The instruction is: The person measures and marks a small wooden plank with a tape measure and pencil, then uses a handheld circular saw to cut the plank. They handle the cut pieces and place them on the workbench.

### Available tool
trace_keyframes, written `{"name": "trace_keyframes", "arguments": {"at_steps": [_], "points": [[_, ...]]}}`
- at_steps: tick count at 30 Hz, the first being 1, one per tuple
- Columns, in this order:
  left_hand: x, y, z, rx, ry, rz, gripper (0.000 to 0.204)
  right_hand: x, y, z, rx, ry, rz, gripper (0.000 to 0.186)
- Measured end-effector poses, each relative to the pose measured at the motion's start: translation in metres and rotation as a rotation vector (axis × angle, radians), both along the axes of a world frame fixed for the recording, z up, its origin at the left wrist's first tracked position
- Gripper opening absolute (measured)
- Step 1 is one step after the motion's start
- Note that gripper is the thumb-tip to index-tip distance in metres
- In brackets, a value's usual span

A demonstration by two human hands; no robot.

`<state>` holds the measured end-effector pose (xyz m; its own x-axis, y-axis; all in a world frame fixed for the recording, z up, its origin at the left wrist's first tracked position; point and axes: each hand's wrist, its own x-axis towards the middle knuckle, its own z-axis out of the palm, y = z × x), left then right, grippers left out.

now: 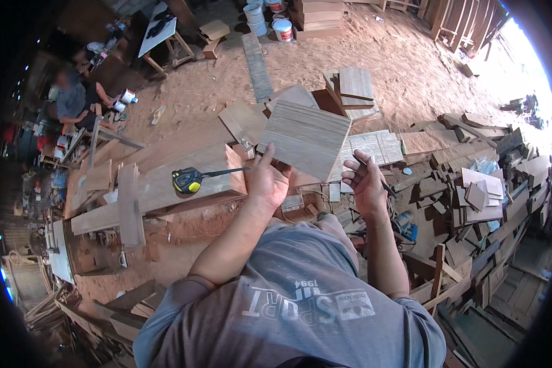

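Note:
My left hand grips the left corner of a square, grained wooden board, raised at the middle of the view. My right hand holds a dark pencil-like tool with its fingers curled, just beside that board's right corner. A black and yellow tape measure lies on a long wooden plank left of my left hand, its dark blade drawn out toward that hand. Smaller boards are piled loosely beyond the square board.
Another person sits at the upper left near a cluttered bench. A white-topped table, buckets and stacked wood stand at the back. A heap of offcuts fills the right side, with a blue power tool by my right arm.

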<state>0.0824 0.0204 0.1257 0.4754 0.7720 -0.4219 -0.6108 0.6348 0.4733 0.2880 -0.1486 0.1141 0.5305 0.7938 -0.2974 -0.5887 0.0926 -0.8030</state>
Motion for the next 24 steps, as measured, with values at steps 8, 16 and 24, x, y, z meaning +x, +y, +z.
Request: {"name": "trace_keyframes", "arguments": {"at_steps": [8, 16, 24], "points": [[-0.002, -0.027, 0.0, 0.381, 0.264, -0.102, 0.046, -0.017, 0.038, -0.002, -0.053, -0.101, -0.096, 0.039], [-0.054, -0.009, -0.018, 0.315, 0.57, -0.002, 0.03, 0.044, 0.048, -0.016, -0.037, -0.467, -0.227, 0.033], [-0.055, -0.022, -0.05, 1.177, 0.875, 0.126, 0.05, 0.015, 0.049, -0.025, -0.242, -0.277, -0.053, 0.038]]}}
